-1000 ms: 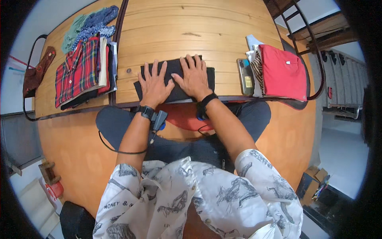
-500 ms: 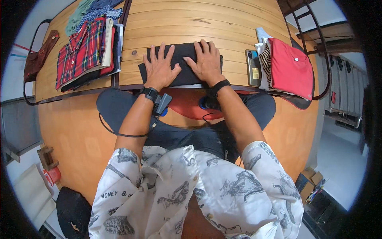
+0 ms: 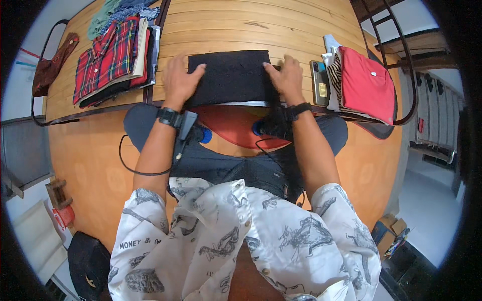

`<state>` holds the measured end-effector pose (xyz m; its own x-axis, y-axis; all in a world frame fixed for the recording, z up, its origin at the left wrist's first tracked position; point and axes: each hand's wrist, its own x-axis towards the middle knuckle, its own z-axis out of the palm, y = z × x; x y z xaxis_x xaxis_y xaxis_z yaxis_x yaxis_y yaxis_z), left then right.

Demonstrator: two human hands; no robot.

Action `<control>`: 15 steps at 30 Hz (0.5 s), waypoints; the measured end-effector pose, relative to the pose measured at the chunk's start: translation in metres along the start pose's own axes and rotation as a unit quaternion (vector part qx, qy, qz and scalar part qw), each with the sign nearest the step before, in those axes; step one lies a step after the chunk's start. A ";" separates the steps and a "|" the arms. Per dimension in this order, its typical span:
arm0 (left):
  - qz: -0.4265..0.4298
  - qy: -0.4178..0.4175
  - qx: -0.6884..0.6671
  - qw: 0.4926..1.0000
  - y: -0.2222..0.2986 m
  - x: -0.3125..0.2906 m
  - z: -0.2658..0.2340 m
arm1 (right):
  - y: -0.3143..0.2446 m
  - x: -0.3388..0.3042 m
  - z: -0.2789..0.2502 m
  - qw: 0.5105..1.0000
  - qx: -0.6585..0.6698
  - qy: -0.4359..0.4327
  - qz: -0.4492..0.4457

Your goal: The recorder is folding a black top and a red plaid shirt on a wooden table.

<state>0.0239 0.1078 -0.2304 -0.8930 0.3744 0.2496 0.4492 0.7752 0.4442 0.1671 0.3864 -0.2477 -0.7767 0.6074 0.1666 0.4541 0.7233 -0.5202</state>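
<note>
A black folded garment lies flat on the wooden table in front of me, close to its near edge. My left hand is at the garment's left side, with its thumb reaching over that edge and the other fingers apart from the thumb. At the right side is my right hand, its thumb against the garment's edge and its fingers slightly blurred. Both hands look open, and neither is wrapped round the cloth. Each wrist wears a black band, and a small device with a cable hangs at the left one.
A stack of folded shirts, red plaid on top, sits at the left, with crumpled blue and green clothes behind it. Toward the right are a phone and a stack topped by a red garment. A brown leather item lies far left.
My hands have come off the top of the black garment and moved outward to its left and right sides. The garment's top now shows in full.
</note>
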 end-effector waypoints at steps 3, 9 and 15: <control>-0.109 -0.055 -0.051 0.991 -0.007 -0.002 -0.026 | 0.012 -0.014 -0.017 0.998 0.016 0.004 0.053; -0.210 -0.126 -0.028 0.969 -0.004 -0.021 -0.039 | 0.009 -0.022 -0.030 0.978 0.070 -0.132 0.148; -0.181 -0.103 -0.036 0.977 -0.011 -0.025 -0.011 | 0.004 -0.021 -0.009 0.979 0.036 -0.147 0.139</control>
<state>0.0418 0.0839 -0.2322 -0.9770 0.1820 -0.1108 0.0964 0.8414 0.5318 0.1888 0.3792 -0.2454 -0.7252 0.6481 -0.2327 0.6414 0.5128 -0.5706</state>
